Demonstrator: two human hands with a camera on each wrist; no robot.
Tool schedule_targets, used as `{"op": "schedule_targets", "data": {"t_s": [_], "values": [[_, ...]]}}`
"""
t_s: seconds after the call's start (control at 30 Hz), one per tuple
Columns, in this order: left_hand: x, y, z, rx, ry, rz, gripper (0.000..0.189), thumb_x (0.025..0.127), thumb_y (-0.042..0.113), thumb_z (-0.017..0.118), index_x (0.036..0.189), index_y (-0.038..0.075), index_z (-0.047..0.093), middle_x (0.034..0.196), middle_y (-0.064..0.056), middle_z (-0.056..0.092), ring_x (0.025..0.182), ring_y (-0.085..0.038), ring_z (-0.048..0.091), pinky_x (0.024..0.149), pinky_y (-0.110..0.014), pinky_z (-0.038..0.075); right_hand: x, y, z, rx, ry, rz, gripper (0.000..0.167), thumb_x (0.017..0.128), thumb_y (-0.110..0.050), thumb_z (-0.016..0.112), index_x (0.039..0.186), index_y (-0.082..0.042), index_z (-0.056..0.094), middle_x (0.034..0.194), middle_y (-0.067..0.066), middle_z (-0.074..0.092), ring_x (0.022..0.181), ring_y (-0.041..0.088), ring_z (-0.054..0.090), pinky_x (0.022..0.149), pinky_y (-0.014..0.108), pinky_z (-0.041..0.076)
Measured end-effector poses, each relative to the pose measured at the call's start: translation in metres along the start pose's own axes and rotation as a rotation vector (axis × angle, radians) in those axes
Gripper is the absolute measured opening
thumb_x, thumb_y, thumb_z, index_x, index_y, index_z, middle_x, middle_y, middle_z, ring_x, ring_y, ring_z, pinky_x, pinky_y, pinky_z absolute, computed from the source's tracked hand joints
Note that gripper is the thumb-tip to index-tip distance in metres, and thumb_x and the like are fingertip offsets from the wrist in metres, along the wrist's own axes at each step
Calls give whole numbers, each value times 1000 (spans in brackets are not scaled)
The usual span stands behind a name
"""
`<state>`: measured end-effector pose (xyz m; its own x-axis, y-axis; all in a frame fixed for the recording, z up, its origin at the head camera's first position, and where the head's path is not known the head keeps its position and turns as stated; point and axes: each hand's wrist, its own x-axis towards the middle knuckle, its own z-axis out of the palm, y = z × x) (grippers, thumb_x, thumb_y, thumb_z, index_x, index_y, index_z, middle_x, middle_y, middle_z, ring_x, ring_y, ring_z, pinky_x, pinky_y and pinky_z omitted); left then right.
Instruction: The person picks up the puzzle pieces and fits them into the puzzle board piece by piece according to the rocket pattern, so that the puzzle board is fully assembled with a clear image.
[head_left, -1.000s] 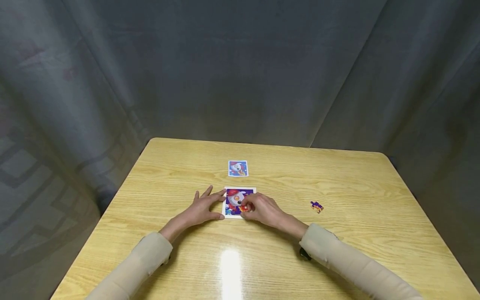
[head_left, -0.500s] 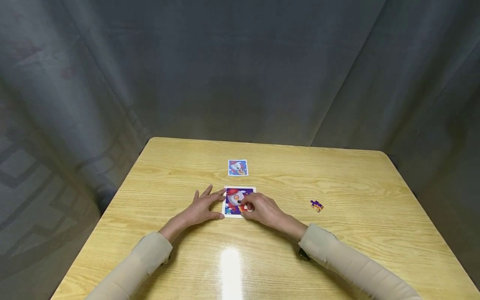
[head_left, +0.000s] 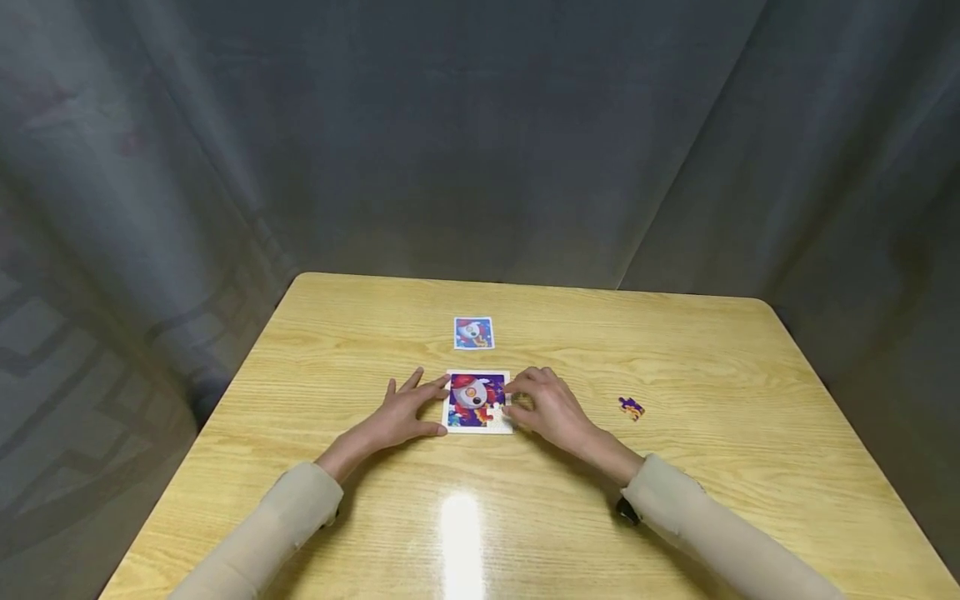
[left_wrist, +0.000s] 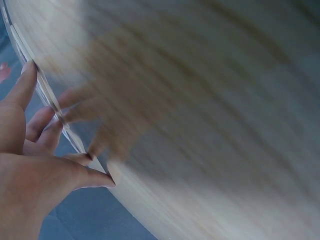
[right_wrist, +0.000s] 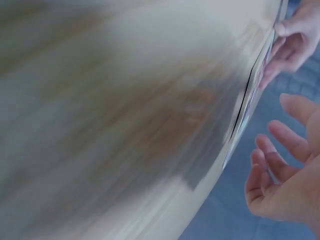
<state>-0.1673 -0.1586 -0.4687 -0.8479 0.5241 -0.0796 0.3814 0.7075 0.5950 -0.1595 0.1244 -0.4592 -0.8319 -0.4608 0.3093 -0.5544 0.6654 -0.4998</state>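
A square jigsaw puzzle [head_left: 471,392] in a white frame lies flat on the table, showing a grey-white and red picture on purple. Its lower right corner shows bare white backing. My left hand [head_left: 397,418] rests at the puzzle's left edge, thumb and fingers spread and touching the frame. In the left wrist view the left hand [left_wrist: 40,170] lies along the thin frame edge. My right hand [head_left: 557,413] is at the puzzle's right side with its fingers bent loosely. The right wrist view shows the right hand [right_wrist: 285,185] with nothing between thumb and fingertips.
A loose purple and orange puzzle piece [head_left: 632,408] lies on the table to the right of my right hand. Behind the puzzle is a small picture card [head_left: 473,333] with a similar design. Grey curtains [head_left: 465,150] hang beyond the wooden table [head_left: 360,325].
My right hand has let go at the puzzle's lower right and drawn back to the right, uncovering the white corner. The left hand has stayed at the left edge.
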Motion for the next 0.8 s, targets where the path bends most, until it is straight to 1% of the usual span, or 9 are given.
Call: {"op": "schedule_targets", "data": {"t_s": [0.07, 0.17, 0.23, 0.37, 0.47, 0.6, 0.7, 0.8], "values": [[0, 0, 0, -4, -1, -1, 63, 82, 33, 75, 137, 10, 53, 154, -6, 33, 144, -42, 8, 105, -71, -6, -7, 5, -7, 5, 10, 34, 27, 81, -19, 78, 104, -6, 72, 105, 6, 66, 92, 22, 55, 78, 39, 46], [-1, 0, 0, -3, 1, 3, 63, 82, 33, 75, 137, 10, 53, 153, -6, 35, 144, -43, 8, 105, -72, -6, -20, 15, -16, 3, 21, 68, 28, 83, -18, 76, 107, -5, 71, 111, 9, 66, 99, 26, 56, 84, 46, 47], [-1, 0, -1, -2, -3, 2, 63, 83, 33, 75, 137, 10, 53, 154, -6, 34, 144, -42, 8, 105, -72, -6, -31, 21, -23, 1, 28, 88, 29, 84, -17, 75, 109, -4, 70, 114, 11, 66, 102, 28, 57, 88, 47, 46], [-1, 1, -2, -2, -10, 5, 62, 83, 33, 74, 136, 10, 53, 154, -6, 32, 144, -42, 6, 106, -71, -6, -53, 35, -37, -27, 53, 131, 31, 86, -16, 73, 114, -3, 68, 117, 13, 65, 104, 32, 57, 85, 50, 47], [-1, 1, -3, -5, -9, 6, 61, 83, 32, 74, 136, 10, 54, 154, -6, 32, 144, -43, 6, 105, -71, -6, -69, 45, -49, -48, 76, 183, 34, 87, -14, 72, 118, -1, 65, 121, 17, 61, 108, 37, 55, 84, 54, 46], [-1, 0, -3, -4, -5, 4, 59, 83, 32, 75, 134, 10, 55, 155, -5, 32, 144, -42, 6, 105, -72, -6, -84, 59, -62, -116, 105, 274, 40, 85, -13, 73, 120, 2, 63, 125, 24, 56, 109, 43, 51, 84, 58, 42], [-1, 1, -3, -6, -2, 5, 58, 83, 31, 75, 134, 10, 56, 154, -5, 33, 144, -42, 7, 105, -72, -5, -94, 68, -68, -165, 83, 351, 43, 85, -17, 73, 122, 2, 61, 126, 26, 54, 108, 46, 48, 82, 60, 40], [0, 1, -2, -14, -7, -3, 59, 83, 31, 75, 134, 9, 55, 154, -5, 33, 144, -42, 7, 106, -71, -6, -100, 73, -72, -178, 37, 403, 47, 87, -21, 70, 126, 2, 58, 128, 27, 51, 109, 49, 46, 81, 62, 39]]}}
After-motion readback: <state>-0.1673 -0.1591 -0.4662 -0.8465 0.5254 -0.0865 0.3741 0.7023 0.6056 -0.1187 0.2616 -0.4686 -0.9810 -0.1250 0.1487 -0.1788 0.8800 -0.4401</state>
